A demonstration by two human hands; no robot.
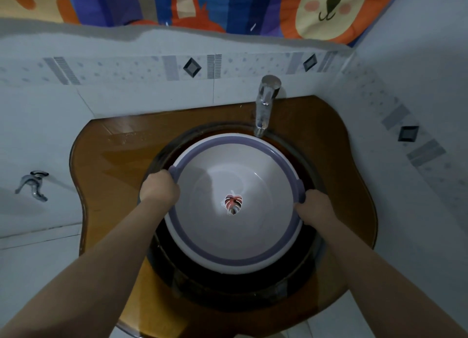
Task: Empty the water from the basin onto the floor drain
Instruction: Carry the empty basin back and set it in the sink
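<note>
A round white basin (228, 239) with a purple rim sits inside the dark glass sink bowl (228, 294). A red leaf picture shows at its bottom through clear water. My left hand (159, 187) is closed around the rim's left handle. On the opposite side, my right hand (314, 206) grips the right handle. The floor drain is out of view.
A chrome faucet (264, 105) stands over the basin's far edge. The amber glass counter (114, 165) around the sink is wet. A wall tap (33, 184) sticks out at the left. Tiled walls close in on the left, back and right. A cartoon curtain (202, 3) hangs above.
</note>
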